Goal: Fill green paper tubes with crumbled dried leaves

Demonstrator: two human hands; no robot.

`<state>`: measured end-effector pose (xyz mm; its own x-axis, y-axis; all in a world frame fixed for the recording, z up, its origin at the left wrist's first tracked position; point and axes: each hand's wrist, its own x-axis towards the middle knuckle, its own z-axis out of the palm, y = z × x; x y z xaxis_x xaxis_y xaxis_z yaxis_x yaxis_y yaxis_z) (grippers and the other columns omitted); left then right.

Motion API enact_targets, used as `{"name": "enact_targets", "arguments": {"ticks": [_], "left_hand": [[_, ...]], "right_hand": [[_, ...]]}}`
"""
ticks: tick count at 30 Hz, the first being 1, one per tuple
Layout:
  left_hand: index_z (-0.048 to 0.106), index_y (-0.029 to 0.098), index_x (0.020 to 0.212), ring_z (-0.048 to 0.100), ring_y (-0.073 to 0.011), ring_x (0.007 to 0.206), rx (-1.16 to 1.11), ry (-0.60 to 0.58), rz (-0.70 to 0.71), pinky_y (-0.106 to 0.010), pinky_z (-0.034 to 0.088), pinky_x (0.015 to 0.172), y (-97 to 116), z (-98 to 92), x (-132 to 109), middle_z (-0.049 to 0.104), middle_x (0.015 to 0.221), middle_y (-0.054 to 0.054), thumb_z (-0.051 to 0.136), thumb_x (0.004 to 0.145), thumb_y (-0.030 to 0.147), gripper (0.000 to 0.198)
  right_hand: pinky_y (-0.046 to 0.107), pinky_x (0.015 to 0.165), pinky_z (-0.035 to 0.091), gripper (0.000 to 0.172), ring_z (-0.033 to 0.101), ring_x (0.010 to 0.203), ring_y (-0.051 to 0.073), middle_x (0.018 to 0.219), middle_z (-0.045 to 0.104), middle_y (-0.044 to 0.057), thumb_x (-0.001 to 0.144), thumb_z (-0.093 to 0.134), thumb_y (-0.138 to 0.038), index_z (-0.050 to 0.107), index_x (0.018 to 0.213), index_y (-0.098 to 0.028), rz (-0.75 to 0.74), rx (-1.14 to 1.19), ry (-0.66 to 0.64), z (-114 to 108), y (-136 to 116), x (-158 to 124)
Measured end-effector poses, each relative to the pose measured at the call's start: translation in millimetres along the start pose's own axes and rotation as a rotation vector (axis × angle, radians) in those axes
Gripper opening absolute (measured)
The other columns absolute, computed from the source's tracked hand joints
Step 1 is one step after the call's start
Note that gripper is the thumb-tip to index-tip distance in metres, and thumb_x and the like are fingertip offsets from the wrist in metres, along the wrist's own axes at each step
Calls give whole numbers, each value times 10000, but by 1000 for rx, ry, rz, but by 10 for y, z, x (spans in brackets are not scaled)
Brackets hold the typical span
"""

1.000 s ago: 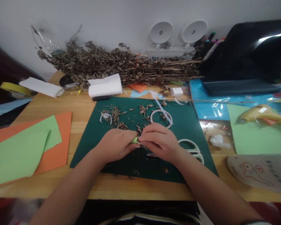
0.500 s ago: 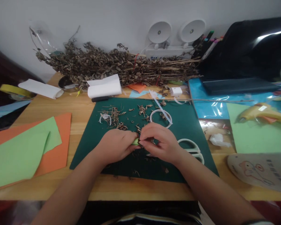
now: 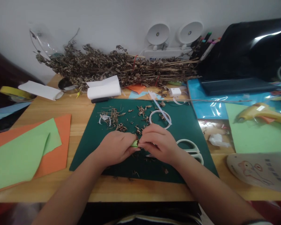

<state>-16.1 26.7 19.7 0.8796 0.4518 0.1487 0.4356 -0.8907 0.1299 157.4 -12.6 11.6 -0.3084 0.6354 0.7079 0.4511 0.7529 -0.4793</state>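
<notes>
My left hand (image 3: 119, 146) is closed around a small light-green piece (image 3: 135, 143), whose end sticks out past the thumb and forefinger; its kind is hard to make out. Against that end, my right hand (image 3: 159, 143) pinches what looks like a dark bit of dried leaf (image 3: 138, 142). Both hands meet over a dark green cutting mat (image 3: 89, 150) strewn with crumbled dried leaves (image 3: 141, 110) and thin stems (image 3: 115, 115). White-handled scissors (image 3: 194, 151) lie partly under my right wrist. Beyond my right hand rests a white ring (image 3: 152, 117) with a translucent strip (image 3: 161, 107) across it.
A long bundle of dried plants (image 3: 103, 64) lies along the wall. Rolled white paper (image 3: 105, 91) sits before it. Green (image 3: 16, 159) and orange sheets (image 3: 64, 134) are at left. A yellow glue gun (image 3: 259, 112), crumpled plastic (image 3: 217, 140) and a printed bag-like item (image 3: 257, 172) are at right.
Both hands keep almost the same place and grip. The right fingertips have shifted very slightly at the end of the green piece, and the camera view has moved a little.
</notes>
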Motion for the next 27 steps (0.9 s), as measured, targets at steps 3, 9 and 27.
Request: {"name": "enact_targets", "arguments": {"ticks": [3, 9, 27], "left_hand": [[448, 173, 680, 501, -152, 480, -18, -7, -6, -254, 301, 455, 1, -3, 0, 532, 542, -15, 129, 845, 466, 463], [461, 167, 720, 516, -157, 508, -39, 35, -11, -255, 325, 471, -8, -19, -8, 566, 587, -32, 99, 850, 447, 476], [480, 165, 714, 508, -143, 522, -93, -1, 26, -250, 321, 489, -5, -40, -14, 550, 593, -21, 115, 847, 461, 488]], "right_hand": [[243, 619, 456, 78, 499, 665, 112, 715, 561, 41, 777, 498, -190, 552, 733, -155, -46, -18, -4, -7, 2, -10], [279, 580, 456, 116, 525, 672, 139, 767, 579, 70, 774, 481, -204, 559, 834, -142, -173, -142, -45, -23, -4, -14], [225, 648, 493, 69, 573, 723, 109, 756, 617, 48, 756, 529, -189, 551, 815, -161, -68, -5, -85, -89, 80, -10]]}}
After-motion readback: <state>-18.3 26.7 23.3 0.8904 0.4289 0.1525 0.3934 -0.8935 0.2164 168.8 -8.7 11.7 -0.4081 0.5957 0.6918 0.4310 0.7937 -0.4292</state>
